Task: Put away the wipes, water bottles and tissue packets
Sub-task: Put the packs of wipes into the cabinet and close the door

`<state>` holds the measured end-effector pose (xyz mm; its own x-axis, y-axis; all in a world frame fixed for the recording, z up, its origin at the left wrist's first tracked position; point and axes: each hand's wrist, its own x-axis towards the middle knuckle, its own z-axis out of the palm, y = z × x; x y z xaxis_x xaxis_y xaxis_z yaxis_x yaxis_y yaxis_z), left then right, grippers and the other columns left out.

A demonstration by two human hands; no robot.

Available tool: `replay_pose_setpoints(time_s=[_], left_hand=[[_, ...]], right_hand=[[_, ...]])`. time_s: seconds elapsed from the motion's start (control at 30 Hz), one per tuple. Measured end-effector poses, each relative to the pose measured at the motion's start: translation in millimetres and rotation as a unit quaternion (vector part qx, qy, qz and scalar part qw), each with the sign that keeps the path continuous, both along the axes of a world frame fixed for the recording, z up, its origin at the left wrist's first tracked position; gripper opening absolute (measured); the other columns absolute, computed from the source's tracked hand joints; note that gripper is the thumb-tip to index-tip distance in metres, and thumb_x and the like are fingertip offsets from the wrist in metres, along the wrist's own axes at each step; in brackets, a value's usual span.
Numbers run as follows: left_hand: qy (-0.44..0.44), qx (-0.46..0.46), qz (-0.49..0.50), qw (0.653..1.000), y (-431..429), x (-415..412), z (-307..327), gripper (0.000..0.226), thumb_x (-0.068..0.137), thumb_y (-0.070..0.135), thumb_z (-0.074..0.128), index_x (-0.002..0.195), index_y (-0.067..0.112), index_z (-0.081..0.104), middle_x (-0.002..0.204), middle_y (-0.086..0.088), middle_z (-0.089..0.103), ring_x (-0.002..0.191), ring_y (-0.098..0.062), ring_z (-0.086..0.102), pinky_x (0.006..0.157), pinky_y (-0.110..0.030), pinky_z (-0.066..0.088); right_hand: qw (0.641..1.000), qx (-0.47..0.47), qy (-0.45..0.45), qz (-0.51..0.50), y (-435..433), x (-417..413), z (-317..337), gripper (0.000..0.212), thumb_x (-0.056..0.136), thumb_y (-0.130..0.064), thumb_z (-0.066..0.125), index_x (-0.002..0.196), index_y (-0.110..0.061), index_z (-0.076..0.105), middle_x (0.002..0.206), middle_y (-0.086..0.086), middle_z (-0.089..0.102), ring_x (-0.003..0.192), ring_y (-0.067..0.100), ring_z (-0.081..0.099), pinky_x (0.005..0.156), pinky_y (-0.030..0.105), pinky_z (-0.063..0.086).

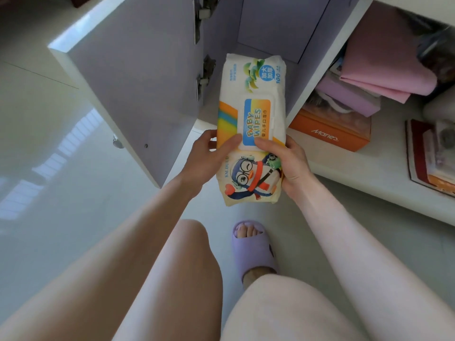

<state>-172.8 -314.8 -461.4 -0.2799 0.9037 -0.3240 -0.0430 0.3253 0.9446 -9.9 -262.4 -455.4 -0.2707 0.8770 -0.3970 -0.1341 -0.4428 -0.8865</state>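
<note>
A long pack of baby wipes [252, 104], white with a rainbow stripe, a flip lid and a cartoon penguin, is held lengthwise at the mouth of an open cabinet compartment [266, 38]. My left hand [209, 153] grips its left edge, thumb on top by the lid. My right hand [286, 159] grips the right edge, thumb across the front below the lid. The pack's far end points into the compartment. No water bottles or tissue packets are in sight.
The lilac cabinet door [138, 94] stands open to the left. Right of a divider, the neighbouring shelf holds an orange box [330, 134], folded pink and purple cloths [379, 70] and a red box [430, 156]. My knees and a purple slipper [253, 249] are below, on glossy white floor.
</note>
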Motion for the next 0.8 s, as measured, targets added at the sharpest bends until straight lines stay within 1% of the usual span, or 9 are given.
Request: replay_pose_setpoints(time_s=[0.07,0.17,0.23,0.4,0.53,0.6,0.7,0.8], left_hand=[[-0.004,0.005,0.017,1.0,12.7,0.7,-4.8,0.041,0.087,0.047,0.063,0.119,0.024,0.053,0.106,0.008,0.068,0.081,-0.007,0.071,0.058,-0.018,0.056],[-0.008,0.007,0.032,0.999,35.2,0.5,-11.3,0.037,0.086,0.047,0.064,0.116,0.026,0.054,0.1,0.012,0.068,0.079,-0.004,0.07,0.057,-0.017,0.055],[-0.014,0.012,0.041,0.999,49.1,-0.9,-15.1,0.037,0.086,0.046,0.065,0.115,0.025,0.055,0.1,0.011,0.069,0.079,-0.006,0.071,0.057,-0.016,0.055],[-0.059,0.023,0.082,0.995,79.2,-7.3,-24.5,0.041,0.083,0.039,0.071,0.115,0.017,0.058,0.103,0.0,0.073,0.078,-0.013,0.074,0.06,-0.024,0.058],[-0.06,0.018,0.104,0.993,99.1,-13.0,-28.1,0.034,0.085,0.038,0.07,0.11,0.015,0.061,0.096,-0.001,0.075,0.078,-0.016,0.074,0.064,-0.029,0.059],[-0.063,0.021,0.101,0.993,105.8,-15.9,-27.8,0.031,0.086,0.037,0.068,0.107,0.015,0.062,0.092,0.0,0.076,0.078,-0.016,0.074,0.063,-0.028,0.059],[-0.059,0.024,0.095,0.993,118.7,-21.0,-25.8,0.036,0.087,0.034,0.069,0.115,0.012,0.061,0.093,0.001,0.076,0.078,-0.014,0.074,0.059,-0.024,0.056],[-0.055,0.023,0.1,0.993,127.1,-23.9,-25.1,0.026,0.086,0.035,0.069,0.107,0.02,0.064,0.09,0.004,0.076,0.078,-0.013,0.074,0.061,-0.026,0.058]], right_hand=[[1.0,-0.004,0.003,-0.001,12.7,-2.7,-5.1,0.054,0.065,-0.015,0.084,0.115,-0.014,0.063,0.098,0.009,0.076,0.086,0.029,0.074,0.066,0.036,0.059],[1.0,-0.008,0.009,-0.007,35.0,-6.3,-14.6,0.053,0.067,-0.014,0.083,0.116,-0.013,0.064,0.1,0.009,0.076,0.088,0.029,0.074,0.066,0.037,0.059],[1.0,-0.012,0.019,-0.007,49.1,-9.2,-20.5,0.05,0.068,-0.013,0.083,0.115,-0.013,0.065,0.1,0.01,0.076,0.088,0.029,0.074,0.066,0.036,0.059],[0.998,-0.034,0.041,-0.013,78.9,-21.2,-31.0,0.044,0.066,-0.011,0.084,0.107,-0.013,0.068,0.094,0.009,0.077,0.083,0.028,0.075,0.062,0.035,0.059],[0.998,-0.053,0.035,-0.028,97.7,-35.7,-33.1,0.051,0.065,-0.011,0.085,0.112,-0.01,0.065,0.089,0.009,0.077,0.079,0.026,0.075,0.06,0.036,0.059],[0.997,-0.061,0.028,-0.035,104.0,-42.9,-32.6,0.055,0.065,-0.012,0.086,0.115,-0.011,0.064,0.09,0.008,0.077,0.079,0.027,0.075,0.065,0.041,0.061],[0.996,-0.077,0.022,-0.043,119.8,-53.7,-32.1,0.05,0.066,-0.014,0.085,0.112,-0.013,0.065,0.093,0.01,0.077,0.082,0.029,0.074,0.075,0.05,0.06],[0.995,-0.091,0.014,-0.041,130.8,-60.8,-28.7,0.045,0.069,-0.016,0.084,0.11,-0.014,0.067,0.092,0.01,0.077,0.081,0.03,0.074,0.074,0.052,0.06]])
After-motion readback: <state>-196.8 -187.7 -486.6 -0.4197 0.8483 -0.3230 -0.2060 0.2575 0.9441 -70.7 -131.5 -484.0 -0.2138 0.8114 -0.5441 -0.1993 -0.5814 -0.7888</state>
